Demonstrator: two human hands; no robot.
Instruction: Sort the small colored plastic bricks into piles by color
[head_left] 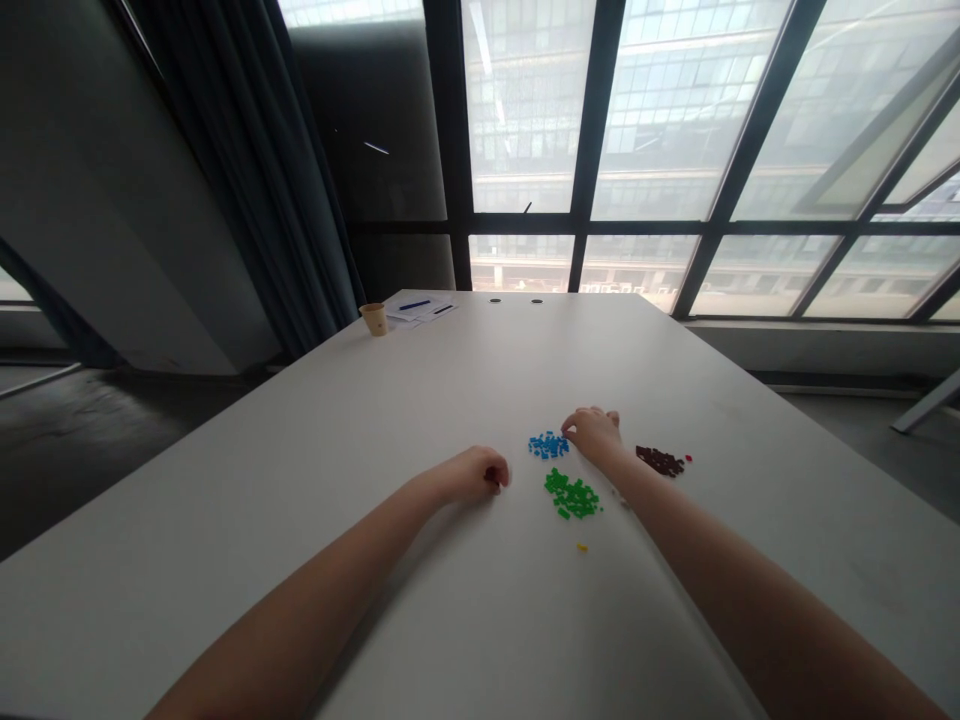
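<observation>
My left hand (pixel 474 473) rests low over the white table (pixel 450 390), left of the piles, with its fingers curled closed. Something dark shows inside the curl, too small to name. Just right of the small blue building bricks (pixel 549 446) is my right hand (pixel 594 432). Its thumb and fingertip are pinched at the pile's edge, and whatever lies between them cannot be made out. Nearer to me lie the green bricks (pixel 571 495) in a loose heap. Dark brown bricks (pixel 660 460) form another pile to the right, beyond my right forearm.
One red piece (pixel 688 458) lies beside the brown pile, and a yellow piece (pixel 582 547) sits nearer me. A paper cup (pixel 374 320) stands at the far left edge, beside papers (pixel 405 312) with pens on them. Windows rise behind the table.
</observation>
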